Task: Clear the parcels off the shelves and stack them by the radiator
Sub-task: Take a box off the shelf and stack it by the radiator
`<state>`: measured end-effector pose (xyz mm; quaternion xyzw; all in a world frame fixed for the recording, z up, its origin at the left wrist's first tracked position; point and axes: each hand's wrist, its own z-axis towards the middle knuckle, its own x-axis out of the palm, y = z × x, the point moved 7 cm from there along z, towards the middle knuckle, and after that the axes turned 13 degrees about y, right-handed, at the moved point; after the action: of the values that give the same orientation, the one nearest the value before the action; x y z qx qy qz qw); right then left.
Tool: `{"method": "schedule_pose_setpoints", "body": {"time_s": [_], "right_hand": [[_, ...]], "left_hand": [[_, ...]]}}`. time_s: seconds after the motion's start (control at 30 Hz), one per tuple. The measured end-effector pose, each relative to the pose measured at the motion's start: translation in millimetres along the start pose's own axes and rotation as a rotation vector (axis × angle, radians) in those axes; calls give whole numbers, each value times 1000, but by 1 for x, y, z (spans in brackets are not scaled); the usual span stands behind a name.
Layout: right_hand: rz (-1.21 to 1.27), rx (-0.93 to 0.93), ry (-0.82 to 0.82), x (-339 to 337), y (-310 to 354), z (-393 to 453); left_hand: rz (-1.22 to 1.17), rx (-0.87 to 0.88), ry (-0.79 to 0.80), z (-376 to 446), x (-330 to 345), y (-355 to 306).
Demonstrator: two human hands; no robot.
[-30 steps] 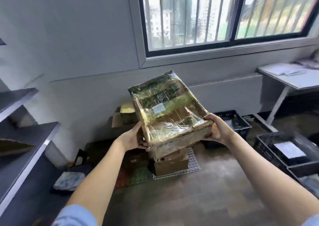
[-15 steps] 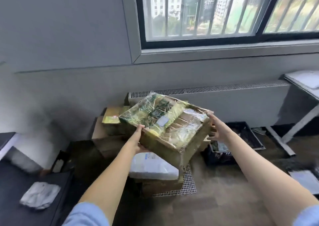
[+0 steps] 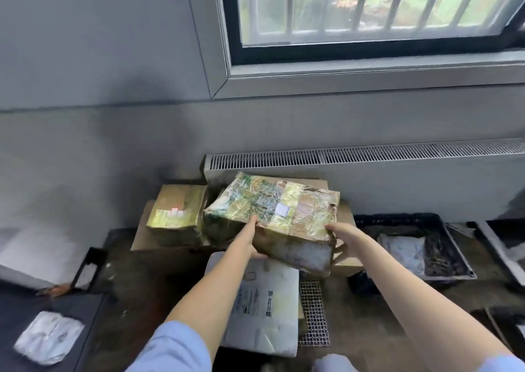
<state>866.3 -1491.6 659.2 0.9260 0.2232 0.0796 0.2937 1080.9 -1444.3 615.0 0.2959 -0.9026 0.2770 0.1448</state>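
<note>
Head view | both arms outstretched | left hand (image 3: pixel 251 239), right hand (image 3: pixel 342 236) grip wrapped parcel (image 3: pixel 272 215) near radiator (image 3: pixel 369 170)

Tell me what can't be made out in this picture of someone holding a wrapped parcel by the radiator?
Head view, the only one:
- Label on the wrapped parcel: too small and blurred to read.
- Whether the parcel rests on the boxes beneath: its own bulk hides that.
- Right hand: its fingers go behind the parcel's corner.
- Print on the white parcel: blurred, partly covered by the left hand and its arm.
- Black crate: contents too dark and blurred to make out.
</note>
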Motion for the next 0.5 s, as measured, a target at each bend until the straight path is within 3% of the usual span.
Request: {"method": "schedule_pose_setpoints", "body": {"time_s": [0.13,0.27,0.4,0.5], "right_hand": [[-24,2,-5,-37,20,52],[10,-54,-28,-73,53,106],[-183,-168,-109,-103,86,150],[-389,-135,-96,-108,96,174]], "left_hand": [[-42,-18,-56,48,17,-15],[-67,73,-131,79,37,-37],[196,-19,-81,88,57,-37],[357,-72,-23,84,62,-35]]}}
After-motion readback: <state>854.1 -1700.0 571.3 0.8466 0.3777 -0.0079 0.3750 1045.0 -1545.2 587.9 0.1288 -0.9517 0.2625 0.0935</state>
